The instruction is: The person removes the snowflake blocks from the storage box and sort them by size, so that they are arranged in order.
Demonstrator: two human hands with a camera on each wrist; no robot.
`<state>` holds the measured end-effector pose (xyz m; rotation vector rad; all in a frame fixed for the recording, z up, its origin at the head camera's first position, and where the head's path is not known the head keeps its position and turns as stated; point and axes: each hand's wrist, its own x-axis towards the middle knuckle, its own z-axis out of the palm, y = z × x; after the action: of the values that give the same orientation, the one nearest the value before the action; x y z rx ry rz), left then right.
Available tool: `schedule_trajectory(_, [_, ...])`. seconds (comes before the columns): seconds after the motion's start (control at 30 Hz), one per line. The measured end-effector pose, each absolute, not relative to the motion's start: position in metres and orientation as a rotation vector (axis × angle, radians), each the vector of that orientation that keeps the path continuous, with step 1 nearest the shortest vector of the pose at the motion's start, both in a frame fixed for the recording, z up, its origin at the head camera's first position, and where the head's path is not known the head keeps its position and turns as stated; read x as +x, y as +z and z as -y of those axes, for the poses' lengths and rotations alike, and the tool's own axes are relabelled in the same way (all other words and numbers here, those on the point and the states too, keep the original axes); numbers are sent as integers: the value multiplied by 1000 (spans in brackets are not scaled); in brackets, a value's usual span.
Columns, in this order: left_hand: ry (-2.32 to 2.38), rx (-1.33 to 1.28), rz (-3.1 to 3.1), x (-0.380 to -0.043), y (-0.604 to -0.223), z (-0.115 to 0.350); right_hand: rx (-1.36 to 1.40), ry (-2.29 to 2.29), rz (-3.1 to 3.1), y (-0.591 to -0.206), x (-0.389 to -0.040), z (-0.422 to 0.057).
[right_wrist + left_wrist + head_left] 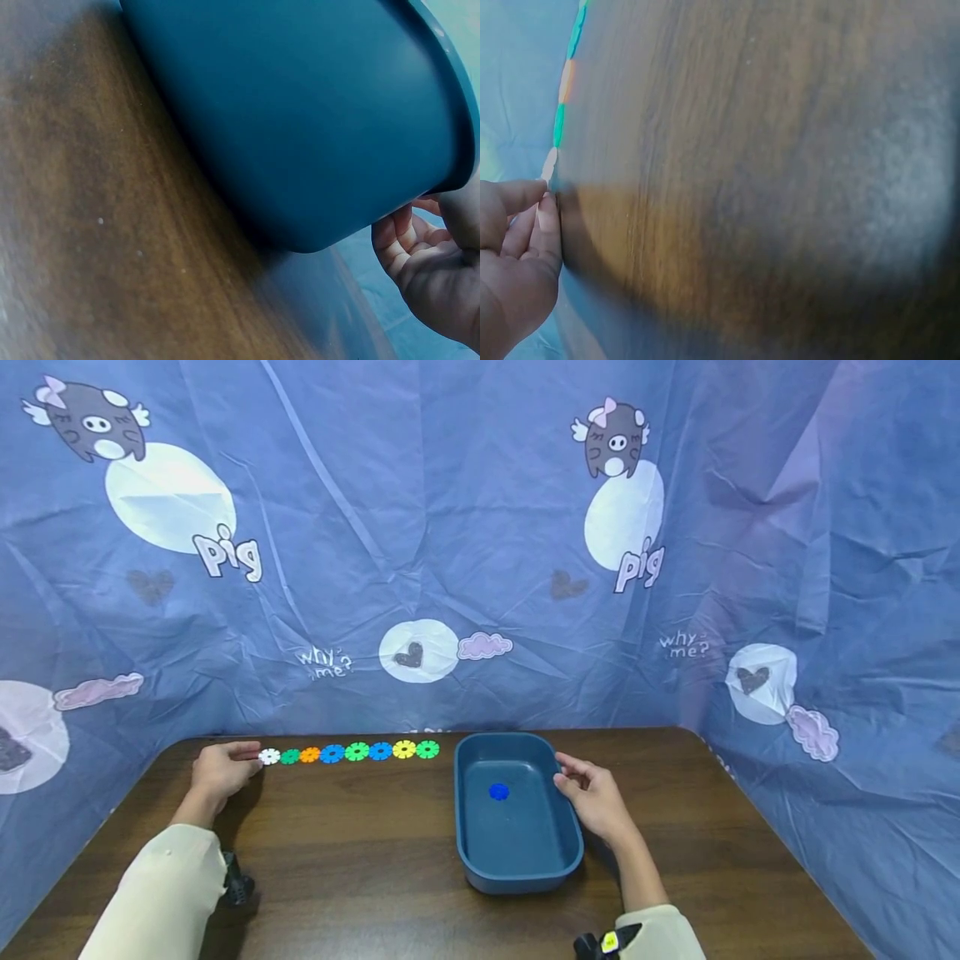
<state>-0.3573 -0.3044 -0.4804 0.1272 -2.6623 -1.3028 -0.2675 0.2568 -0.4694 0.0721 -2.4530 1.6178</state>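
Note:
A row of several colored plastic snowflake discs lies flat near the back edge of the table, neighbours edge to edge. My left hand is at the row's left end, its thumb and fingertips pinching the edge of the white snowflake disc. In the left wrist view the white disc shows nearly edge-on at the fingertips. Right of the row stands a blue-green plastic bin. One dark blue snowflake disc lies inside on its floor. My right hand holds the bin's right rim, fingers curled against its outer wall in the right wrist view.
The brown wooden table ends just behind the row and the bin. A blue printed cloth hangs behind and at both sides. A dark strapped device sits at the left wrist, another at the right.

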Motion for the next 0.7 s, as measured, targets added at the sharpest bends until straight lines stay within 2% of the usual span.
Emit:
schedule_trajectory(0.43, [-1378,-1,2676,-354,-475,312,64,1612,2456,-469,-270,-255])
schedule_trajectory(0.7, [-1302,-115,2682,-362,-454,292,56,1612,2462,-470,-268,-257])
